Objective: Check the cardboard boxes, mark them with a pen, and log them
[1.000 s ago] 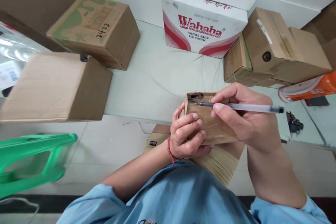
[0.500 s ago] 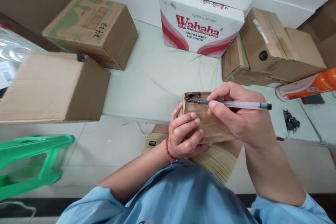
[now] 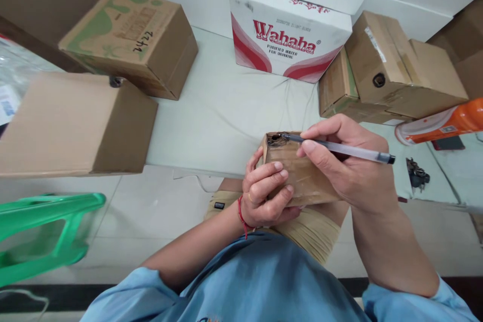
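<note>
My left hand (image 3: 266,193) is wrapped over the near left part of a small brown cardboard box (image 3: 309,178), which sits at the table's front edge above my lap. Clear tape shines on its top face. Black scribbled ink (image 3: 277,139) marks the far left corner of that face. Between thumb and fingers, my right hand (image 3: 349,161) grips a pen (image 3: 350,150) with a translucent barrel and black end. The pen's tip points left and meets the inked corner. Part of the right hand covers the box's right side.
A white and red water carton (image 3: 289,35) stands at the back. Brown boxes stand left (image 3: 128,40) and right (image 3: 396,60). An orange and white bottle (image 3: 441,123) and keys (image 3: 417,175) lie at right. A green plastic stool (image 3: 71,231) is at lower left.
The pen tip has shifted slightly up across the inked corner, and the pen's rear end has tilted down. The left hand and the box have stayed in place.
</note>
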Demonstrator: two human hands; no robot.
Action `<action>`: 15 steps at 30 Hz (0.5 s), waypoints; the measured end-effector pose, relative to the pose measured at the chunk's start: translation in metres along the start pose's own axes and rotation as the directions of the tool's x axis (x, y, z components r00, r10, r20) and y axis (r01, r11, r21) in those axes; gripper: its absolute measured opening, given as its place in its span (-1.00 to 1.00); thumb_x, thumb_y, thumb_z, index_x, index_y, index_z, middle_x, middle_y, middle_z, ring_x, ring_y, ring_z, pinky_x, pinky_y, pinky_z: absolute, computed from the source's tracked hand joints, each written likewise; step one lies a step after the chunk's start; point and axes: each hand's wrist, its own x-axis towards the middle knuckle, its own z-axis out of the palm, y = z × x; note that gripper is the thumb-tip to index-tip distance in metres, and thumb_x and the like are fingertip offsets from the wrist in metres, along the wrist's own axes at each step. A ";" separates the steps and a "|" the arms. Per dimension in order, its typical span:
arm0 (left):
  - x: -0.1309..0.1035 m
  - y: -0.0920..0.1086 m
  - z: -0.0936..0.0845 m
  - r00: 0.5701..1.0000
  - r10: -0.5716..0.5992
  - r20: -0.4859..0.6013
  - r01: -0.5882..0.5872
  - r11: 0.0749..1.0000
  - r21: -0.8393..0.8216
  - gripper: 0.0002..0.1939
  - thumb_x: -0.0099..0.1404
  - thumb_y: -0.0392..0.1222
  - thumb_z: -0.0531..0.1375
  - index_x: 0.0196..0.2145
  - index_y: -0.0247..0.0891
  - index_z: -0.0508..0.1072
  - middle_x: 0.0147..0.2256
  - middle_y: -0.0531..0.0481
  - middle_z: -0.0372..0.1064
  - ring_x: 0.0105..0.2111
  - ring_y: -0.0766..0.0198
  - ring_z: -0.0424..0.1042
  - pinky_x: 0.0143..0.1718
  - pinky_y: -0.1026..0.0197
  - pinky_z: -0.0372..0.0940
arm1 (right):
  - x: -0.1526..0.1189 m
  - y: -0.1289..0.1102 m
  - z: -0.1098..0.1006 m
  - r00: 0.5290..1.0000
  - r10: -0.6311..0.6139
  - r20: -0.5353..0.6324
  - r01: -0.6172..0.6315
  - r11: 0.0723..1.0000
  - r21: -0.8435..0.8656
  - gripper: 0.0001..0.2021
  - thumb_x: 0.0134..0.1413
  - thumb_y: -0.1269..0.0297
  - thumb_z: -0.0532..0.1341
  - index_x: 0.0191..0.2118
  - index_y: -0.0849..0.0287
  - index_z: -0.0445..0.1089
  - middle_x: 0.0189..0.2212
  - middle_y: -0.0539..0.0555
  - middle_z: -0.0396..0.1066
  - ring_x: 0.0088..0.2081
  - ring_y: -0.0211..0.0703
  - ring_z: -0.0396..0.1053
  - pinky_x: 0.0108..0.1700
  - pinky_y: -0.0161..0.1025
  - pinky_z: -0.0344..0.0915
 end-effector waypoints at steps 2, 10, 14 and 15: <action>0.000 0.000 0.000 1.000 0.007 0.000 -0.007 1.000 -0.013 -0.84 0.55 -0.06 0.21 -0.20 -0.15 0.41 -0.06 -0.04 0.45 0.02 0.11 0.53 0.31 -0.30 0.47 | 0.000 0.000 0.001 1.000 -0.017 0.022 0.017 1.000 0.000 -0.93 0.37 0.23 0.37 -0.14 0.07 0.58 -0.33 -0.01 0.64 -0.35 -0.18 0.57 -0.35 -0.25 0.42; 0.000 -0.001 0.000 1.000 0.015 0.008 -0.015 1.000 -0.006 -0.81 0.57 -0.05 0.18 -0.20 -0.16 0.39 -0.06 -0.05 0.44 0.02 0.12 0.53 0.30 -0.31 0.49 | 0.001 -0.003 0.000 0.998 -0.026 0.054 0.030 0.996 -0.080 -0.97 0.39 0.26 0.35 -0.12 -0.03 0.56 -0.30 -0.01 0.64 -0.33 -0.13 0.57 -0.33 -0.18 0.46; 0.000 -0.002 -0.001 1.000 0.020 0.019 -0.020 1.000 0.005 -0.83 0.56 -0.04 0.18 -0.19 -0.14 0.39 -0.06 -0.03 0.44 0.01 0.12 0.52 0.27 -0.30 0.50 | 0.001 -0.004 0.001 0.998 -0.043 0.050 0.049 0.991 -0.123 -0.95 0.37 0.29 0.33 -0.13 -0.01 0.56 -0.32 -0.03 0.63 -0.37 -0.18 0.54 -0.31 -0.21 0.45; 0.000 -0.002 -0.001 1.000 0.019 0.019 -0.019 1.000 0.006 -0.84 0.56 -0.04 0.18 -0.18 -0.13 0.39 -0.06 -0.03 0.44 0.01 0.12 0.52 0.26 -0.30 0.51 | 0.001 -0.003 0.002 0.998 -0.050 0.031 0.053 0.992 -0.118 -0.96 0.37 0.29 0.33 -0.14 0.01 0.56 -0.33 -0.04 0.63 -0.36 -0.19 0.55 -0.30 -0.22 0.46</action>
